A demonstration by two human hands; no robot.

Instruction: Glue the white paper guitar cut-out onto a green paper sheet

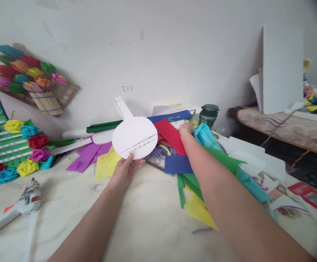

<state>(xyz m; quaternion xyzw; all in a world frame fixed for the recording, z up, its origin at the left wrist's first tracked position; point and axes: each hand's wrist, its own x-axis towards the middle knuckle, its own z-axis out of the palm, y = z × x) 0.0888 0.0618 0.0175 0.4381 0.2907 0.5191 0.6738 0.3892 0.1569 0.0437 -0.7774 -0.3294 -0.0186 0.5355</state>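
My left hand (126,169) is closed on the lower edge of a white paddle-shaped card cutout (134,133), thumb in front. The cutout has a round body, a narrow neck pointing up and pencil lines with small circles. My right hand (186,128) reaches to the back of a pile of coloured sheets, fingers curled; what they grip is hidden. Around it lie a red sheet (171,136), dark blue sheets (178,164) and a crumpled light blue piece (206,135). Purple yarn (158,154) shows beneath the cutout.
A glue gun (28,200) lies at the left front. Paper flowers (28,167) and a flower bouquet (32,72) stand at left. A dark green lidded jar (209,115) is behind the pile. Purple (88,158) and yellow (106,164) sheets lie left of my hand.
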